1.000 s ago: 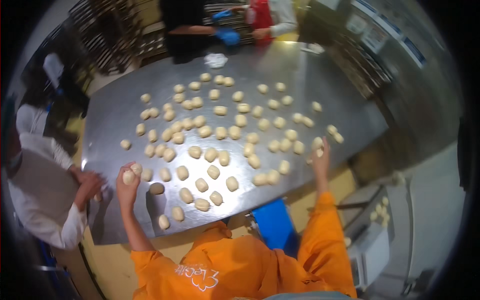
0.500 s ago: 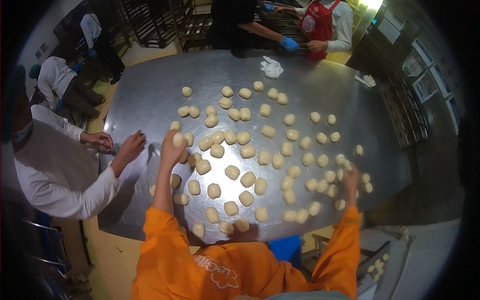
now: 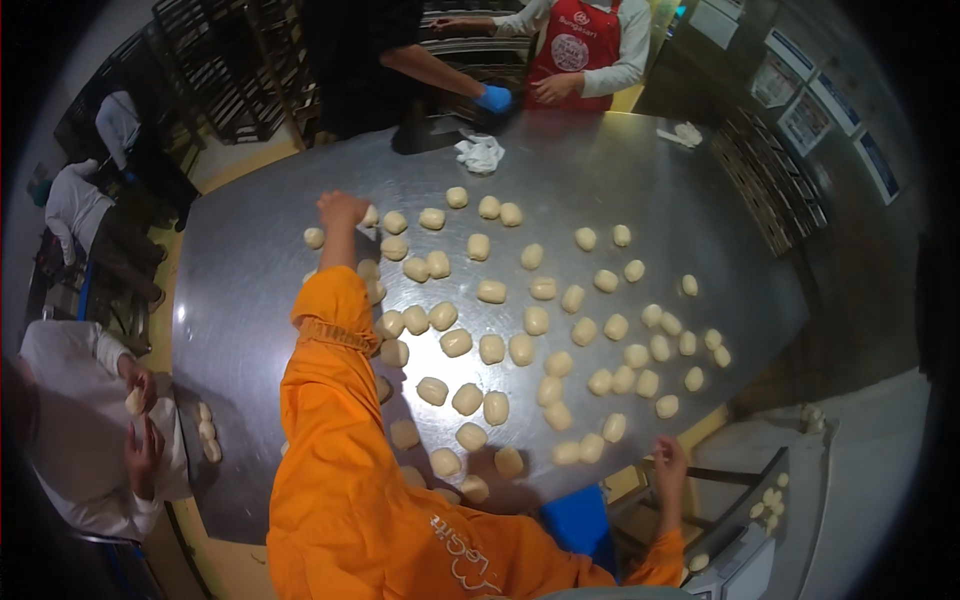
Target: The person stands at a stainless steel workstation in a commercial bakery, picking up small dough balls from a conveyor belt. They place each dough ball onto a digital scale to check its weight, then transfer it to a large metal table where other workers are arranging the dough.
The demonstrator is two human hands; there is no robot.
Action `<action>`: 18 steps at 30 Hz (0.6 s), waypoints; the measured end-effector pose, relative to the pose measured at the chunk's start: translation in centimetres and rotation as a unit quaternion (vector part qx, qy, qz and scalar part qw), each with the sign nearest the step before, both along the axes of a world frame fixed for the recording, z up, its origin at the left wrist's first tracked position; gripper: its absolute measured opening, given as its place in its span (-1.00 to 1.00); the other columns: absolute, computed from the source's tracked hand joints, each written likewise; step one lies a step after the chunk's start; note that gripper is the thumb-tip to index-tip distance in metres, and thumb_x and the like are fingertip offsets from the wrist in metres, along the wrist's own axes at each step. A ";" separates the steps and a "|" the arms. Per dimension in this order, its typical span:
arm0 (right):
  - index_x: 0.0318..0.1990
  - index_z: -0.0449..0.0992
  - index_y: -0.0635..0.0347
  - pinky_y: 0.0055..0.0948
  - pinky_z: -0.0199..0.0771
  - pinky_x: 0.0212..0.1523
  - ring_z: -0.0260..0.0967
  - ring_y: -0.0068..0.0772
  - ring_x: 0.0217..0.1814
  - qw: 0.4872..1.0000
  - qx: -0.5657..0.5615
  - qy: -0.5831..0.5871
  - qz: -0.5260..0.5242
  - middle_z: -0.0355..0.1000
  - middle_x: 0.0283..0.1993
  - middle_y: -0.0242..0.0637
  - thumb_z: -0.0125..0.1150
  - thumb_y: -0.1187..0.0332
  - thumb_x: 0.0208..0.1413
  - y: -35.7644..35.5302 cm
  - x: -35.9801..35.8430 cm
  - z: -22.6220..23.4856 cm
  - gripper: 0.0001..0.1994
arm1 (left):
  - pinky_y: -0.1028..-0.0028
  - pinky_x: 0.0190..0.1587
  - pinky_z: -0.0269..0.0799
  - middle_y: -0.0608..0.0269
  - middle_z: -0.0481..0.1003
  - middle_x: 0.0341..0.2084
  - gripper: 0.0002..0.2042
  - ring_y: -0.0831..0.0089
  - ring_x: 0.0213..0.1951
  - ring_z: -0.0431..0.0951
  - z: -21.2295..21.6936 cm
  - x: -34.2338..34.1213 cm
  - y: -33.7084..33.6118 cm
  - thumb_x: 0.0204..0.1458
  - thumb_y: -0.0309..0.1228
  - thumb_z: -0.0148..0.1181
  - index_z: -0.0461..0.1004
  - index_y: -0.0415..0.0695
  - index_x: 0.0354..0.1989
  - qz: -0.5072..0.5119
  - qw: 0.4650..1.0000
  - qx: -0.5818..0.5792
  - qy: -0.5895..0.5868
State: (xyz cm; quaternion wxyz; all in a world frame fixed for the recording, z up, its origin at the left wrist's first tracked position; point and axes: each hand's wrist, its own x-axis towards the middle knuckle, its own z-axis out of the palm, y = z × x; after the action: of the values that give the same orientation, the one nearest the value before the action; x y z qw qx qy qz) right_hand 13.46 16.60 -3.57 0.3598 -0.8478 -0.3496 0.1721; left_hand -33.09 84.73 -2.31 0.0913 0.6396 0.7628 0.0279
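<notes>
**Dough pieces across the steel table**

Many small, pale cream, rounded lumps of dough [image 3: 491,349] lie spread singly over the large grey stainless-steel table [image 3: 250,300], most in a loose band running from its far left part toward the near right edge. One lump [image 3: 370,216] lies touching the left hand [image 3: 340,209], which is stretched far out over the table. The right hand [image 3: 670,462] rests at the near edge, just beside the nearest lumps [image 3: 614,428].

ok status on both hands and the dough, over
Left hand stretched far across steel table, on a pale dough piece. Right hand at near edge, holding nothing visible. Dough pieces all around.
</notes>
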 end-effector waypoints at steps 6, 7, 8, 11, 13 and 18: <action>-0.06 0.51 0.29 -0.56 0.43 -0.19 0.43 -0.56 -0.23 0.985 0.063 0.133 -0.086 0.49 -0.21 -0.33 0.04 0.54 0.22 -5.2 -6.1 -0.7 -0.80 | 0.17 0.34 0.12 -0.24 0.09 0.31 -0.32 -0.07 0.32 0.15 -1.9 -1.0 4.0 -0.02 -0.35 0.22 0.16 -0.30 0.30 0.023 0.975 0.096 -0.198; -0.06 0.51 0.30 -0.57 0.43 -0.19 0.43 -0.56 -0.23 0.977 0.087 0.170 -0.094 0.49 -0.21 -0.32 0.03 0.54 0.22 -5.2 -7.0 -1.2 -0.80 | 0.17 0.34 0.14 -0.23 0.09 0.31 -0.32 -0.09 0.32 0.16 -1.7 -2.2 4.6 -0.04 -0.38 0.22 0.15 -0.30 0.30 0.027 0.969 0.139 -0.204; -0.05 0.51 0.28 -0.59 0.42 -0.20 0.43 -0.58 -0.23 0.972 0.091 0.198 -0.091 0.50 -0.21 -0.34 0.05 0.54 0.22 -5.3 -7.9 -1.8 -0.80 | 0.18 0.33 0.15 -0.23 0.09 0.30 -0.31 -0.11 0.31 0.17 -1.5 -3.5 5.1 -0.05 -0.41 0.22 0.15 -0.29 0.30 0.033 0.961 0.182 -0.208; -0.05 0.52 0.27 -0.60 0.42 -0.21 0.42 -0.60 -0.24 0.981 0.058 0.184 -0.026 0.51 -0.21 -0.34 0.10 0.53 0.21 -4.4 -10.7 -2.9 -0.81 | 0.17 0.32 0.17 -0.25 0.12 0.28 -0.31 -0.14 0.29 0.19 0.1 -6.8 4.5 -0.07 -0.43 0.23 0.16 -0.27 0.30 0.045 0.929 0.274 -0.243; -0.06 0.53 0.28 -0.62 0.42 -0.21 0.41 -0.64 -0.23 0.978 0.046 0.204 -0.016 0.52 -0.21 -0.34 0.13 0.52 0.20 -4.8 -13.0 -3.5 -0.82 | 0.19 0.31 0.18 -0.24 0.17 0.25 -0.35 -0.12 0.27 0.23 1.1 -6.0 1.9 -0.03 -0.43 0.22 0.18 -0.28 0.28 0.045 0.896 0.323 -0.300; -0.05 0.55 0.22 -0.45 0.50 -0.13 0.50 -0.34 -0.17 0.991 0.012 0.131 0.024 0.53 -0.13 -0.17 0.19 0.48 0.17 -9.5 -17.9 -4.7 -0.79 | 0.21 0.24 0.25 0.02 0.23 0.24 -0.48 0.14 0.28 0.25 0.1 11.9 -21.7 0.11 -0.51 0.09 0.20 -0.20 0.29 -0.136 0.770 0.349 -0.517</action>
State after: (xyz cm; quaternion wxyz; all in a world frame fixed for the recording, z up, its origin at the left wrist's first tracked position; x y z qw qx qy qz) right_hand -4.45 7.08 -8.30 0.4084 -0.8049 -0.3218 0.2859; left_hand -21.15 62.99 -2.17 0.2455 0.6136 0.4432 0.6057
